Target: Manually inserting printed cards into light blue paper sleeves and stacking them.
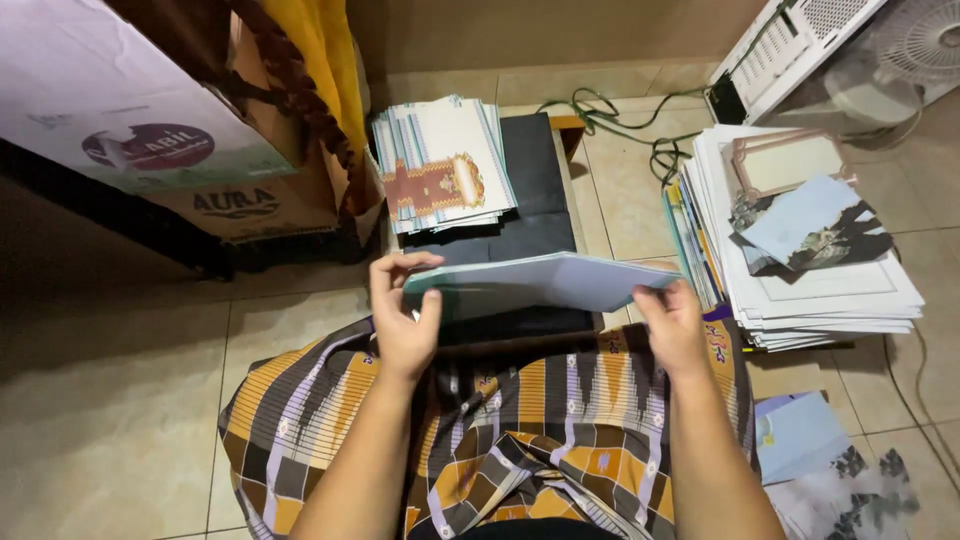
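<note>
Here the person sits on the tiled floor (120, 400) in a striped, patterned sarong (520, 420), holding a pale blue sheaf of paper sheets (540, 282) level above the lap. The left hand (403, 310) is clamped on the sheaf's left end, fingers curled over the top edge and thumb against the near side; the right hand (672, 325) is closed on the right end, pinching the edge. Just beyond the sheaf lies a low black board (535, 190), and on its far left part rests a fanned stack of printed cards (440, 165) with a red and gold ornament. To the right, a tall pile of white sheets (830, 290) carries a few loose cards on top. Far left stand cardboard boxes (170, 130), and a green cable (610, 115) trails across the far floor.
</note>
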